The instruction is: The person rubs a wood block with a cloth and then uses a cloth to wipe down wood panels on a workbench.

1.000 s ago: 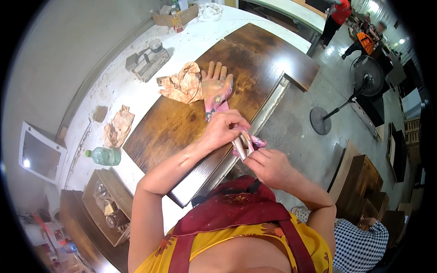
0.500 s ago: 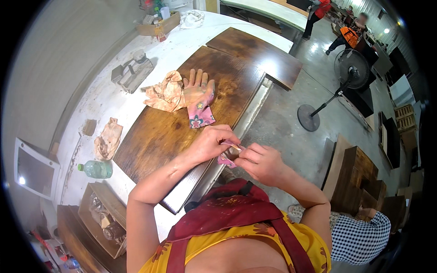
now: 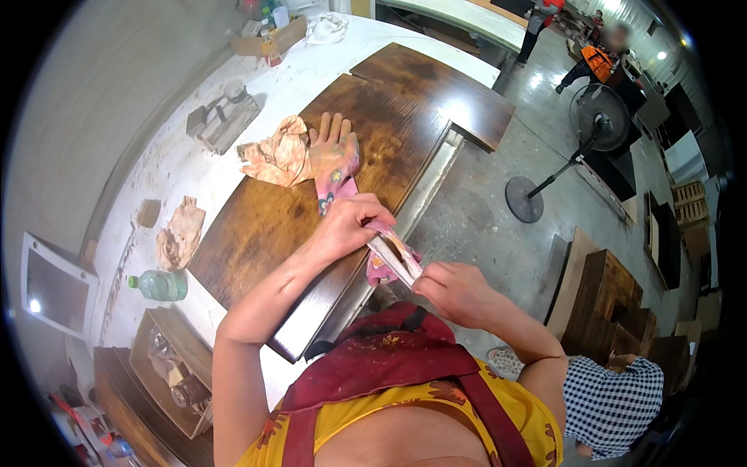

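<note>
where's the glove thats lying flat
In the head view, the flat pink floral glove lies just left of centre on the brown wood-grain panel, beside the crumpled peach cloth, beyond the left hand.

Bright light throws white glare across the far brown panel [image 3: 436, 84] (fisheye edges curve into black); the floor [image 3: 475, 210] gleams.

Pale wall [image 3: 117, 109], grey floor [image 3: 475, 218]

From my distant place, I see the wall at the left, with a white table [image 3: 311, 70] beside it. On the right, a fan [image 3: 602, 123] stands on the floor, and a lamp [image 3: 661, 55] shines far behind.
</note>
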Tool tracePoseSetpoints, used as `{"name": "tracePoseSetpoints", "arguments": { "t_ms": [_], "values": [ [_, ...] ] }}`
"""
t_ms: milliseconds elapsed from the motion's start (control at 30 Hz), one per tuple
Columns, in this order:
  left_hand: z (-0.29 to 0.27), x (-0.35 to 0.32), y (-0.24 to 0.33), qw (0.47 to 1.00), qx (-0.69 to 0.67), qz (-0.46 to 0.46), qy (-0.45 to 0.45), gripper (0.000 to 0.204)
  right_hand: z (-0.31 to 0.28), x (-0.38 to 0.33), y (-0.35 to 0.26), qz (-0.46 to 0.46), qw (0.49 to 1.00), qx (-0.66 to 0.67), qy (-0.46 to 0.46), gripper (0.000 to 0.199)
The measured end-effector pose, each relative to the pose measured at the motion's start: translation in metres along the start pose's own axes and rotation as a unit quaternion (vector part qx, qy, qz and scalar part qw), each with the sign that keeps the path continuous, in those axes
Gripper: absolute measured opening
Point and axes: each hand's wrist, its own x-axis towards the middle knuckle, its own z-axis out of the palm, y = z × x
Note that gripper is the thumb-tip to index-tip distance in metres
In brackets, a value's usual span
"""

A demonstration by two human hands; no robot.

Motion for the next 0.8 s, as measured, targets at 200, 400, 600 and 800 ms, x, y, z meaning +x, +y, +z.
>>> {"name": "tracePoseSetpoints", "arguments": {
  "t_ms": [200,400,600,800],
  "values": [
    [0.015,0.003,-0.001,0.993,-0.116,-0.012,-0.023,0.023,-0.007,0.018,0.001,0.111,0.953,0.202,0.196,0.040],
    [-0.025,0.000,0.049,0.965,-0.262,0.007,0.006,0.024,-0.017,0.033,0.028,0.072,0.923,0.329,0.189,0.053],
    [-0.088,-0.029,0.059,0.973,-0.182,0.091,0.113,0.012,0.003,0.059,0.021,0.076,0.929,0.307,0.191,0.029],
    [-0.112,-0.112,0.048,0.944,-0.031,0.213,0.250,0.013,0.037,0.126,-0.002,-0.165,0.869,0.088,0.458,0.029]
  ]
}}
